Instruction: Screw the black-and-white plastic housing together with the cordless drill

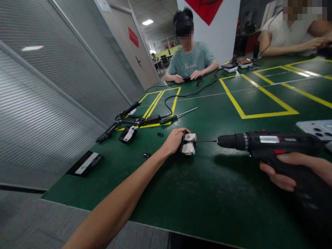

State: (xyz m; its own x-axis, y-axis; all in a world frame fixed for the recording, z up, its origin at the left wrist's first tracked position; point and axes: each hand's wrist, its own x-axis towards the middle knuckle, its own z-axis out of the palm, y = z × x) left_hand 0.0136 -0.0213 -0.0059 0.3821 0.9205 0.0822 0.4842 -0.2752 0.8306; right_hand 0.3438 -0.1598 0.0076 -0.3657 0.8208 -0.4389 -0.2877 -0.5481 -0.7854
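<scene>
My left hand grips a small black-and-white electrical module from its left side, holding it on edge just over the green table. In my right hand is a black cordless drill, lying level and pointing left, its handle wrapped by my fingers. A long thin bit runs from the drill's chuck to the white side of the module. Whether the tip sits in a screw is too small to tell.
Left of my hand lie a similar module, small black parts, a black panel with a white strip, a screwdriver and a black power strip with its cable. Two people sit across the table. A pale perforated object is behind the drill.
</scene>
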